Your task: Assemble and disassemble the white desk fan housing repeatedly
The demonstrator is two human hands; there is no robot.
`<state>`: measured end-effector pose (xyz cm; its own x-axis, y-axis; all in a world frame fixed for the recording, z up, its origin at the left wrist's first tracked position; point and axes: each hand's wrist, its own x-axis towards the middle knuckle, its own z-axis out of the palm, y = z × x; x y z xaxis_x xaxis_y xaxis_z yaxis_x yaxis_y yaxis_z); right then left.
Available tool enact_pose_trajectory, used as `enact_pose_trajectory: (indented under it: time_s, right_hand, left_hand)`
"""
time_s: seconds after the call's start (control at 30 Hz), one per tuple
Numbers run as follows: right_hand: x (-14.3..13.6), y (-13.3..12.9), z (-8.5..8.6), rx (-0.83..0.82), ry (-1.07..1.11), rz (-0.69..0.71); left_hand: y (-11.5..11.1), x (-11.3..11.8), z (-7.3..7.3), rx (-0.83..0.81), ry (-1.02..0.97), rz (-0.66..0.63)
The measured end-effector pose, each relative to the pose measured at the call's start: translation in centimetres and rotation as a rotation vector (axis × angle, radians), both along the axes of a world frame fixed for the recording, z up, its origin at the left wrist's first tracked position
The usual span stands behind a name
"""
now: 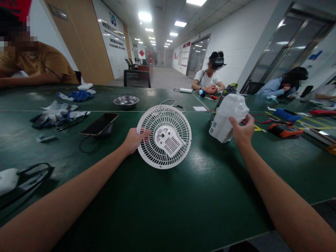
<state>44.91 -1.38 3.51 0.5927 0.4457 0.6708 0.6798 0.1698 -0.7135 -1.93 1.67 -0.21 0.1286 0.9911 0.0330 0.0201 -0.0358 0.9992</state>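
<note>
My left hand [135,140] grips the left rim of a round white fan grille [181,140], thumb over the bars. A vented white motor housing [170,141] sits at the grille's centre, facing me. To the right, my right hand [243,129] is closed on a white plastic housing [225,117] with vent slots at its top and a small printed code on its side. The housing is tilted and held apart from the grille. A white cable [170,101] shows behind the grille.
A metal bowl [126,102] stands beyond the grille. Left of it lie a phone [101,124], work gloves [56,115] and blue gloves [77,95]. An orange-black multimeter [285,130] and a blue case [287,114] lie right. Several people sit around the green table [157,203].
</note>
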Motion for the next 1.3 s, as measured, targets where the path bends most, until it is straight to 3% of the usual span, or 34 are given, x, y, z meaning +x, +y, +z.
enact_pose_trajectory:
  time_s: [0.27, 0.4, 0.57, 0.7, 0.77, 0.9, 1.1, 1.23, 1.3]
  right_hand:
    - [0.8, 0.4, -0.4, 0.053, -0.015, 0.066]
    - [0.2, -0.1, 0.3, 0.064, -0.104, -0.016]
    - [-2.0, -1.7, 1.4, 0.118, -0.220, -0.074]
    - [-5.2, -2.8, 1.7, 0.111, -0.246, 0.005]
    - [-7.1, -3.0, 1.3, 0.040, -0.213, 0.151]
    - [-10.2, -3.0, 0.0, -0.296, -0.188, 0.433]
    - [-11.2, -2.6, -1.7, -0.633, -0.368, 0.410]
    - [-10.8, -2.6, -1.7, -0.727, -0.472, 0.449]
    - [-10.6, -2.7, -1.2, -0.683, -0.474, 0.493]
  left_hand:
    - [-0.2, 0.1, 0.1, 0.029, 0.021, 0.011]
    - [-0.3, 0.0, 0.3, 0.018, 0.038, 0.003]
    - [-0.4, 0.1, 0.4, 0.019, 0.035, 0.009]
    - [-0.5, 0.1, 0.5, 0.026, 0.041, 0.013]
    - [-0.4, 0.1, 0.5, 0.023, 0.038, 0.004]
    - [-0.1, -0.1, 0.2, 0.017, 0.033, -0.012]
    - [0.2, 0.0, -0.2, 0.041, 0.046, 0.028]
    - [0.1, 0.1, 0.0, 0.014, 0.034, 0.024]
    - [0.0, 0.1, 0.1, 0.016, 0.039, 0.015]
